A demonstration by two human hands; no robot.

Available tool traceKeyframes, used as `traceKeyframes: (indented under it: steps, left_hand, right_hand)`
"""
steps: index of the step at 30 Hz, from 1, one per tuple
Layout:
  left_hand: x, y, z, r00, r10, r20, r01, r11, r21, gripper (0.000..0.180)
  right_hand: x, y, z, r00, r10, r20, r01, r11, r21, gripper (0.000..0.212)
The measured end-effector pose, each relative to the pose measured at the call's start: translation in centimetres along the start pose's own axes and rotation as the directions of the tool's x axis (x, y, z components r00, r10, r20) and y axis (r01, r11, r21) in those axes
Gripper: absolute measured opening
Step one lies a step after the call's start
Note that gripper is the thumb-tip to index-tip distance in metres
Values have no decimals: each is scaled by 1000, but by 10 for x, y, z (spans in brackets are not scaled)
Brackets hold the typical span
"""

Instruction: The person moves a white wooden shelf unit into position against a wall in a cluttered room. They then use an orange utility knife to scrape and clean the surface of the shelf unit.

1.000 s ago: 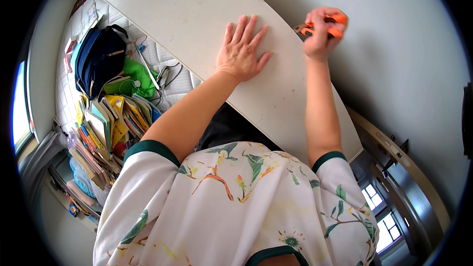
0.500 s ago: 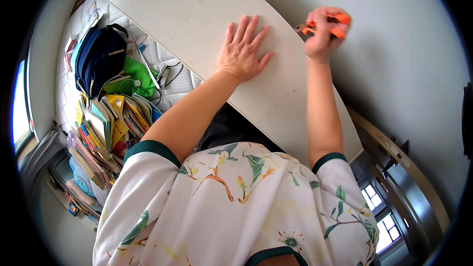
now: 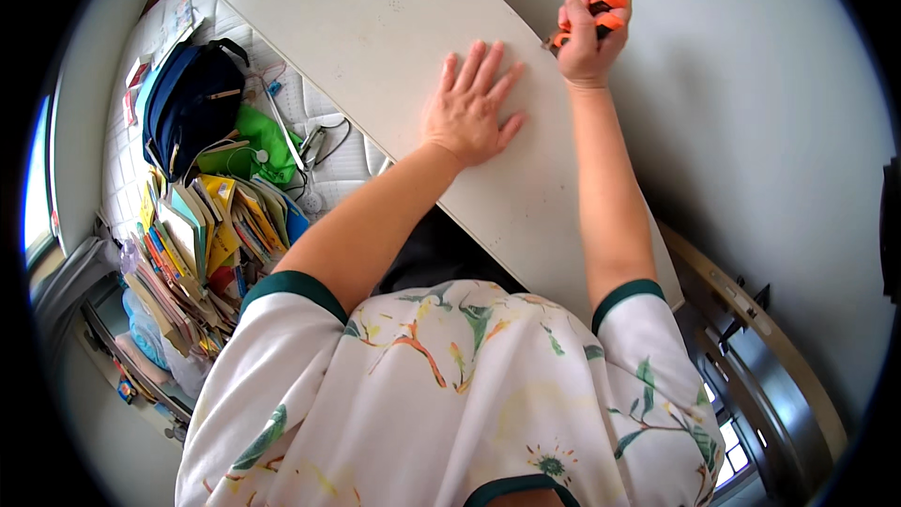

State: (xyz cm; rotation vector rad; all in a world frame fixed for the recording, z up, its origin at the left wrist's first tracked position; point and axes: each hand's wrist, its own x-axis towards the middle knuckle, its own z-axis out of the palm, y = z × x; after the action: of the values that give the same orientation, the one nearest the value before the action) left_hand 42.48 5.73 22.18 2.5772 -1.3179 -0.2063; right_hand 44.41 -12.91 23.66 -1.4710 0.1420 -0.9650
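Observation:
My left hand (image 3: pixel 467 113) lies flat with spread fingers on the pale board (image 3: pixel 375 28), which has a few small dark specks. Over at the board's curved right edge, my right hand (image 3: pixel 593 42) is wrapped round the orange and black handles of a pair of pliers (image 3: pixel 610 23). The metal jaws point left and meet the edge of the board; the fingers partly cover the tool, and I cannot tell what the jaws grip, if anything.
To the left, a quilted mattress (image 3: pixel 333 155) carries a dark blue backpack (image 3: pixel 197 99), a green bag (image 3: pixel 263 136), cables and a heap of books (image 3: pixel 202 235). A plain wall (image 3: pixel 751 103) rises right of the board. Lower right stands a door (image 3: pixel 779 357).
My right hand has moved up and to the left with the pliers, along the board's edge. The left hand stays flat on the board, slightly shifted in view.

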Motion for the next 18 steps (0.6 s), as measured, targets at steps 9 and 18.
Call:
traceKeyframes:
  steps: [9,18]
  left_hand:
    - [-5,1,-2,1000,-5,18,6,1000,-21,64]
    - [-2,-1,-1,1000,-6,-19,5,999,-42,64]
  right_hand:
    - [-3,-7,8,999,23,22,-24,999,41,11]
    - [-5,-11,5,997,39,72,-41,999,29,16]
